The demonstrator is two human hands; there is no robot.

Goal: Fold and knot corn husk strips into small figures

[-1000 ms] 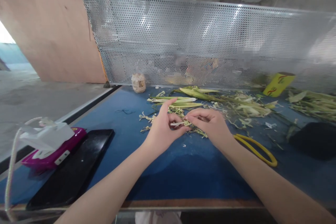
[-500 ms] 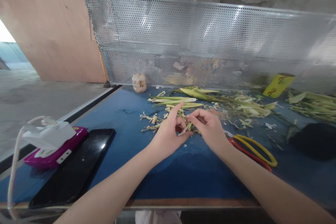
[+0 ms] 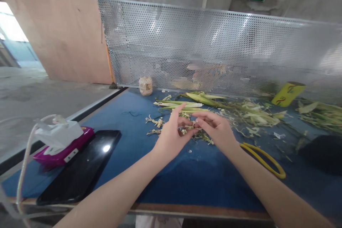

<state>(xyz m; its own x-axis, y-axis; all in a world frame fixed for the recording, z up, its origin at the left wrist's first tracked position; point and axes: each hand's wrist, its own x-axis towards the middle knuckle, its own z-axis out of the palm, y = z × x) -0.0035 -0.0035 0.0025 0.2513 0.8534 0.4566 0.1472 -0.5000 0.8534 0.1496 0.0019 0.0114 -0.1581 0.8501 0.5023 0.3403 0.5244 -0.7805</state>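
Observation:
My left hand [image 3: 169,133] has its thumb and fingers curled together at a small piece of pale green plant strip [image 3: 194,124], index finger raised. From the right, my right hand [image 3: 218,128] pinches the same piece, its fingertips meeting those of the left. Fingers cover most of the strip, so its shape is unclear. Small knotted plant pieces [image 3: 158,122] lie on the blue table just left of and beneath the hands. Long green husk-like leaves [image 3: 184,104] are spread behind them. Under my right forearm, scissors show a yellow handle loop [image 3: 279,172].
At left lie a black phone [image 3: 85,164] and a purple power strip [image 3: 57,156] with a white charger [image 3: 60,133]. A perforated metal panel [image 3: 171,35] closes off the back. A whitish jar-like object [image 3: 145,86], a tilted yellow container [image 3: 288,94] and leaf heaps [image 3: 320,115] stand near it.
The whole view has shifted slightly. My fingertips have come closer together around the strip, and my right forearm now hides the scissors' red handle.

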